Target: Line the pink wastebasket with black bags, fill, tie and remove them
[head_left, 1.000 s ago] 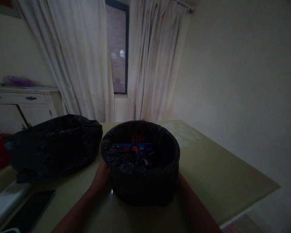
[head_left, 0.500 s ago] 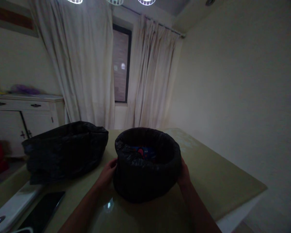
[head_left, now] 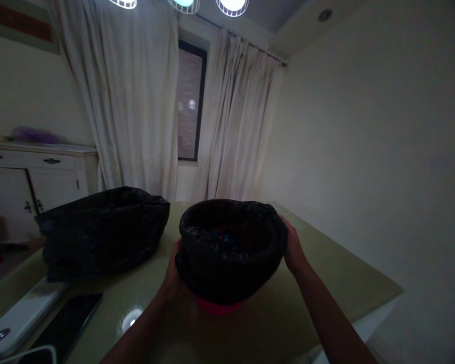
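My right hand [head_left: 293, 247] had moved higher on the black-lined bin [head_left: 227, 275], whose pink base [head_left: 218, 307] had come into view. I clasped the bin between it and my left hand [head_left: 172, 275] over the pale green bench [head_left: 352, 275], contact unclear. Curtains [head_left: 136, 101], a window [head_left: 189, 96] and a white cabinet [head_left: 62, 184] stood beyond.

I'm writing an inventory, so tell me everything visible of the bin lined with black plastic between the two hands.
The bin shows a reddish-pink base below a thin-looking, wrinkled black liner, which covers its rim and most of its outside. Its roundish mouth is open upward; inside, something blue with a little red shows dimly. The left hand touches its left side, the right hand its upper right. Whether its base touches the table is unclear.
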Demonstrator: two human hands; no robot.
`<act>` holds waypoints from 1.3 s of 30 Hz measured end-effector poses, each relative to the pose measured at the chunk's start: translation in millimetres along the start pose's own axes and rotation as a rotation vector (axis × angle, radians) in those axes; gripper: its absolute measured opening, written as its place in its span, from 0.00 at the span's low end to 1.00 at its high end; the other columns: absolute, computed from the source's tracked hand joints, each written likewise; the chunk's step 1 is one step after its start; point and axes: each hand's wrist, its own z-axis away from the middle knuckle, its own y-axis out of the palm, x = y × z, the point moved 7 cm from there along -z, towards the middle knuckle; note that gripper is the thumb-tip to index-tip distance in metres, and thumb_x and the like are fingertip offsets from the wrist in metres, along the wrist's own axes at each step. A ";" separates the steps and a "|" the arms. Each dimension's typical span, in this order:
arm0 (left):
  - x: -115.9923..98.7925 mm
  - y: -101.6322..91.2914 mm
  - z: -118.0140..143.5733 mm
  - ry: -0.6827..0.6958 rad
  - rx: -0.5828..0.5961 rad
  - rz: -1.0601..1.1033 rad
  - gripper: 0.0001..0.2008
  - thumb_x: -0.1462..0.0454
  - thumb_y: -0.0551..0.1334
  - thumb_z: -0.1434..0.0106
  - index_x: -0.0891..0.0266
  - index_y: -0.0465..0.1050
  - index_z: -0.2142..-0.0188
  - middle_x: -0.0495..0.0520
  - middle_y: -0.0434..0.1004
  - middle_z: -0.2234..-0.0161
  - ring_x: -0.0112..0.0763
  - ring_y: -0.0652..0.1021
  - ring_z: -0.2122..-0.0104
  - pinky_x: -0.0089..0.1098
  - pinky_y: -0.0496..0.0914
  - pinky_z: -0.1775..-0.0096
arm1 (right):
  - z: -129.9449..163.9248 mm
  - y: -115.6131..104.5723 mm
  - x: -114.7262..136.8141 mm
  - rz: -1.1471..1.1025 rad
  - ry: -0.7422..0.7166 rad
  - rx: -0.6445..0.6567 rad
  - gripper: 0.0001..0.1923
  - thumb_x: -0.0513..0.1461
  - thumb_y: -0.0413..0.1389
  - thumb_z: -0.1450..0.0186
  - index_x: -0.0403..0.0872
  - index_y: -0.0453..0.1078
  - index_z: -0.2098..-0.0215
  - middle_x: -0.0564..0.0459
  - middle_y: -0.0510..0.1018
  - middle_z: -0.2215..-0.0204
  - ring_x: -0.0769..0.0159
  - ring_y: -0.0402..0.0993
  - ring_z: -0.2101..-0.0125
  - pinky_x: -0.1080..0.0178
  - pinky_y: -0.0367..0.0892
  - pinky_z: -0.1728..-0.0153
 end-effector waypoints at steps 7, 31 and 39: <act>-3.1 19.1 12.2 -0.034 -0.024 0.053 0.46 0.34 0.76 0.52 0.56 0.81 0.40 0.63 0.83 0.41 0.65 0.73 0.32 0.55 0.67 0.30 | -46.5 1.5 54.5 0.521 -0.235 0.087 0.20 0.50 0.58 0.33 0.47 0.83 0.54 0.43 0.86 0.54 0.55 0.81 0.60 0.54 0.74 0.54; 1.8 0.2 -0.1 0.074 -0.105 0.020 0.30 0.47 0.75 0.44 0.54 0.79 0.44 0.58 0.84 0.42 0.55 0.79 0.40 0.46 0.75 0.40 | -70.7 171.2 68.6 0.481 -0.257 0.959 0.38 0.19 0.49 0.44 0.42 0.73 0.38 0.44 0.83 0.46 0.60 0.79 0.43 0.53 0.70 0.37; 4.6 4.7 1.9 0.058 -0.052 -0.001 0.33 0.47 0.75 0.40 0.57 0.75 0.40 0.61 0.82 0.40 0.55 0.80 0.40 0.44 0.76 0.43 | -59.5 193.6 60.0 0.292 0.011 0.882 0.31 0.21 0.51 0.45 0.45 0.78 0.48 0.49 0.84 0.52 0.60 0.80 0.49 0.57 0.75 0.45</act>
